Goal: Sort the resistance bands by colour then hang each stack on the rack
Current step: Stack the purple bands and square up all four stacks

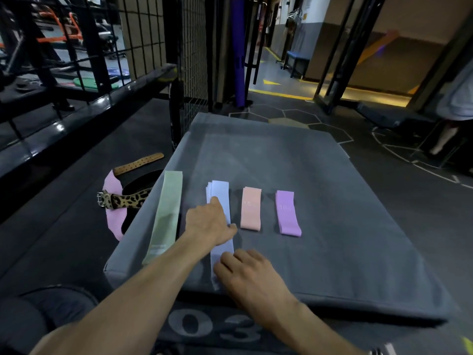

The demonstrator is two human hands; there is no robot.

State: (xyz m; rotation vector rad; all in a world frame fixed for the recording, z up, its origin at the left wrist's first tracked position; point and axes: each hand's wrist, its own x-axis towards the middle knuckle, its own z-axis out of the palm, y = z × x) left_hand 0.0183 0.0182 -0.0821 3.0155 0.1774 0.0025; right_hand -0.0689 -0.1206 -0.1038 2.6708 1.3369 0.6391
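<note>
both hands lie flat on the pale blue stack [219,193], holding nothing: the left hand [208,222] presses its middle with fingers extended, the right hand [249,272] rests on its end at the mat's [332,190] near edge. a green stack [166,213] lies toward the left edge, a peach stack [251,208] and a purple stack [287,213] right of the blue. a leopard belt [125,199] lies on the floor beside the mat.

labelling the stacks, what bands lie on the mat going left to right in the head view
green stack → blue stack, with both hands on it → peach stack → purple stack
</note>
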